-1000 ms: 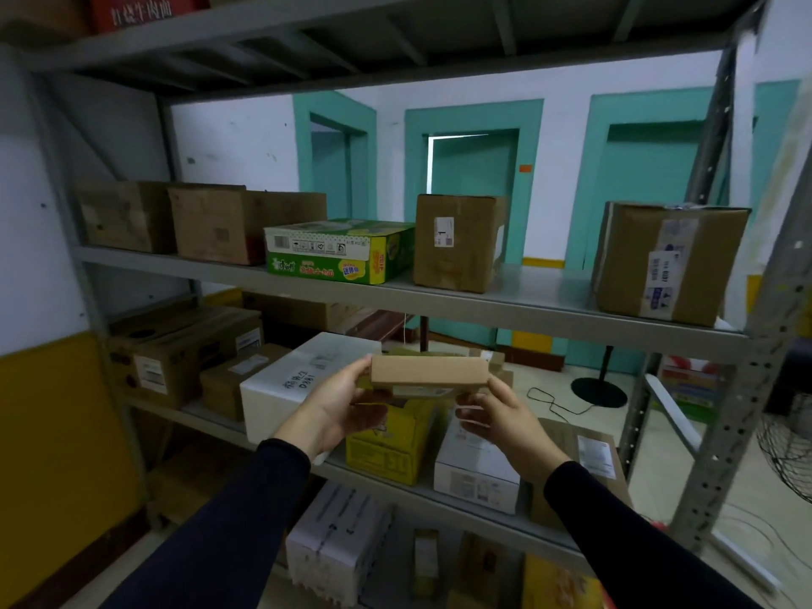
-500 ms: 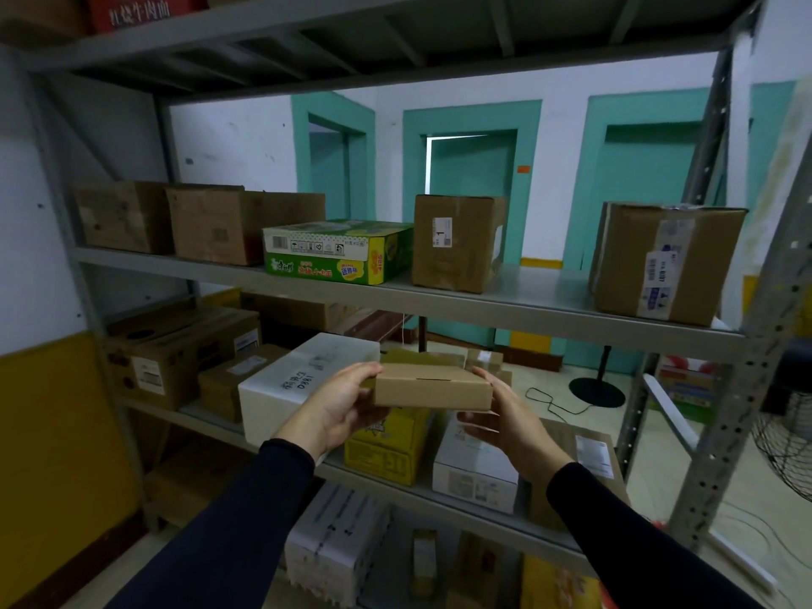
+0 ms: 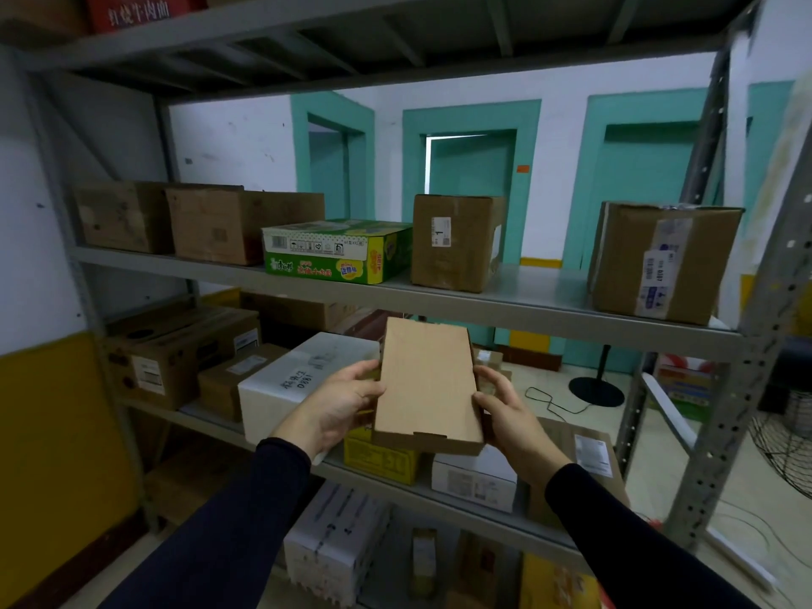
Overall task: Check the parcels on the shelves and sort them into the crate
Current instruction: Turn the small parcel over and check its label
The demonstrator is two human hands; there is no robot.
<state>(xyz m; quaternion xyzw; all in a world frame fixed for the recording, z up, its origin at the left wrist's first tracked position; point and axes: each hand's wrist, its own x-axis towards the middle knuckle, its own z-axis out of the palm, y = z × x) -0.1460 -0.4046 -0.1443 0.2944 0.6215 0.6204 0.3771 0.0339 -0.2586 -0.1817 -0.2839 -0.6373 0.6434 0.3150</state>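
A flat brown cardboard parcel (image 3: 426, 384) is held up in front of the middle shelf, its plain broad face turned toward me. My left hand (image 3: 340, 400) grips its left edge and my right hand (image 3: 505, 406) grips its right edge. Behind it on the middle shelf (image 3: 211, 426) sit a white box (image 3: 285, 380), a yellow box (image 3: 378, 461) and a white labelled box (image 3: 474, 479). No crate is in view.
The upper shelf (image 3: 527, 301) carries several brown cartons, a green and yellow carton (image 3: 338, 252) and a tall brown box (image 3: 457, 241). A grey shelf upright (image 3: 742, 389) rises at right. More boxes sit on the lowest level (image 3: 334, 547). A fan stand (image 3: 597, 389) is on the floor behind.
The parcel was edge-on and level between my hands; it has been tilted up so its broad face now points at me. Both hands keep their hold.
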